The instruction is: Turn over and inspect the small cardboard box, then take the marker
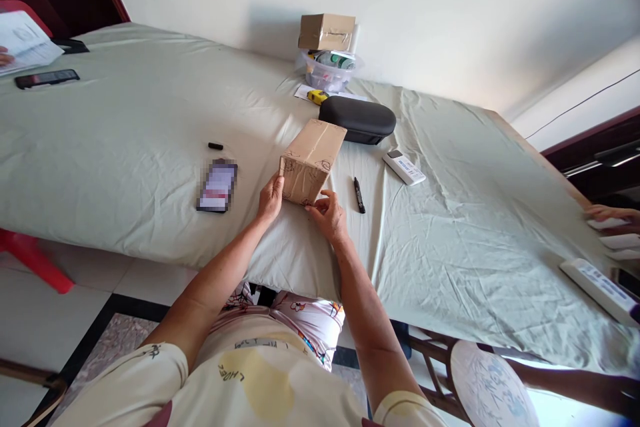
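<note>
A taped cardboard box [314, 147] with dark scribbled lines on it rests on the cloth in front of me, one end towards me. My left hand [271, 199] is closed on the near left edge of the box, thumb along its side. At the lower right corner, my right hand [330, 215] has its fingers bent and pinched against the box's bottom edge; what lies between the fingertips is too small to make out. A black marker [359, 195] lies uncapped to the right of that hand. Left of the box are a small black cap [215, 146] and a phone [218, 187] with a blurred screen.
Behind the box lies a black hard case [357, 119], beside a yellow tape measure [317, 97]. A plastic tub [330, 73] carries another carton [327, 31]. A white box [403, 167] lies right on the tablecloth [125, 140]. Other people's hands show at both edges.
</note>
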`<state>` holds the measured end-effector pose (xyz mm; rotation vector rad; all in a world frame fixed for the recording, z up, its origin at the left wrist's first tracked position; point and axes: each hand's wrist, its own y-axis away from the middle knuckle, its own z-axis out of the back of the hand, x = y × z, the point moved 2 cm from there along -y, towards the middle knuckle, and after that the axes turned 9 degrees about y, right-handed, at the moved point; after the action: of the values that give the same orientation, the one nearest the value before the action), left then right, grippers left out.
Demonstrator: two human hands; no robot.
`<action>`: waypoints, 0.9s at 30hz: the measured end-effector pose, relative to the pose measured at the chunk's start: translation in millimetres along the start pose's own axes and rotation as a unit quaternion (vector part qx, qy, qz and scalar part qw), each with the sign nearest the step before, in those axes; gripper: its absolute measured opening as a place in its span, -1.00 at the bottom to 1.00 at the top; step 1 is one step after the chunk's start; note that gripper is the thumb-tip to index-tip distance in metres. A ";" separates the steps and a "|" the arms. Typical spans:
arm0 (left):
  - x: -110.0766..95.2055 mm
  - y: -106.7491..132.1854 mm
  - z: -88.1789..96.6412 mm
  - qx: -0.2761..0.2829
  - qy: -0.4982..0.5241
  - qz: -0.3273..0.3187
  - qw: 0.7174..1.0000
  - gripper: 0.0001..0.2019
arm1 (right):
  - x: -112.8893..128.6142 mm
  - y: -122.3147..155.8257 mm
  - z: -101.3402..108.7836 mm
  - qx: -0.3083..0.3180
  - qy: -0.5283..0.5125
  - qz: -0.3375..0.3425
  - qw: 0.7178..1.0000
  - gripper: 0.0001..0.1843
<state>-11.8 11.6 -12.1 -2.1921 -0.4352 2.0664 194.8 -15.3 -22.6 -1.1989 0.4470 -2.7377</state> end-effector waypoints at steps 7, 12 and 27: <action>1.3 -8.7 10.1 -0.003 -0.007 -0.019 1.000 -0.19 | 12.0 3.8 -1.3 0.013 -0.027 0.039 0.999 -0.34; 2.9 -8.1 18.4 -0.031 -0.034 -0.022 0.999 -0.39 | 22.6 10.5 -7.6 0.000 -0.019 0.048 0.999 -0.41; 8.4 -0.1 -2.5 0.040 -0.048 -0.088 0.994 0.28 | 30.5 16.9 -21.7 0.097 0.050 0.143 0.984 -0.65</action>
<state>-9.0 14.3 -20.0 -1.9399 -0.5242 2.0635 158.0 -33.4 -20.5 -0.8771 0.3248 -2.5318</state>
